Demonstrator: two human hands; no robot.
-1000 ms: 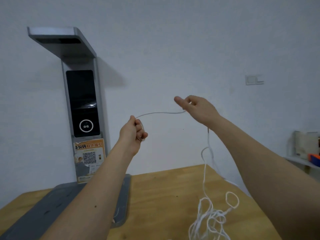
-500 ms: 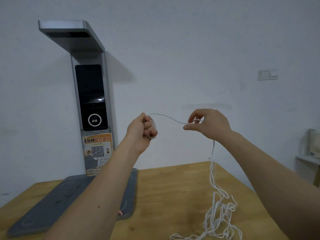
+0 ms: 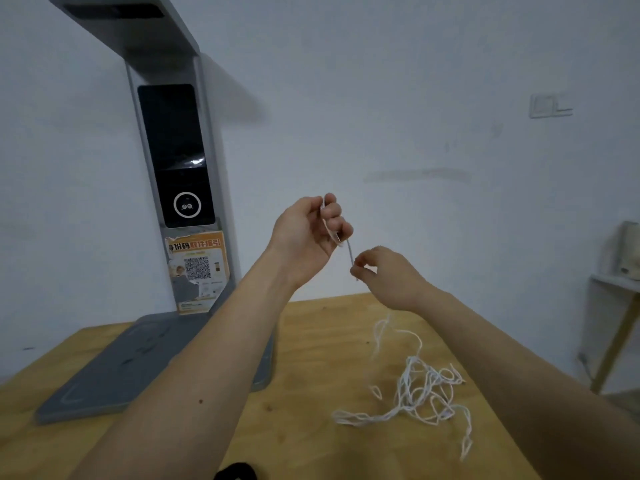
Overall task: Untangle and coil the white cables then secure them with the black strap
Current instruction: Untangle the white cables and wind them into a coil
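White cable (image 3: 420,393) tangle lies on table below both raised hands

Strap (image 3: 236,472): only a dark sliver is seen, cut off by the bottom edge; identity cannot be confirmed. Cable (image 3: 412,393): motion-blurred where it rises toward the right hand (image 3: 388,275); the run past the wrist is hidden. Portion inside the left hand (image 3: 308,233) is covered by curled fingers (image 3: 334,216). Scanner (image 3: 176,161) head is cropped by the top edge. Shelf (image 3: 616,282) items are cut by the right edge, too blurred to identify.
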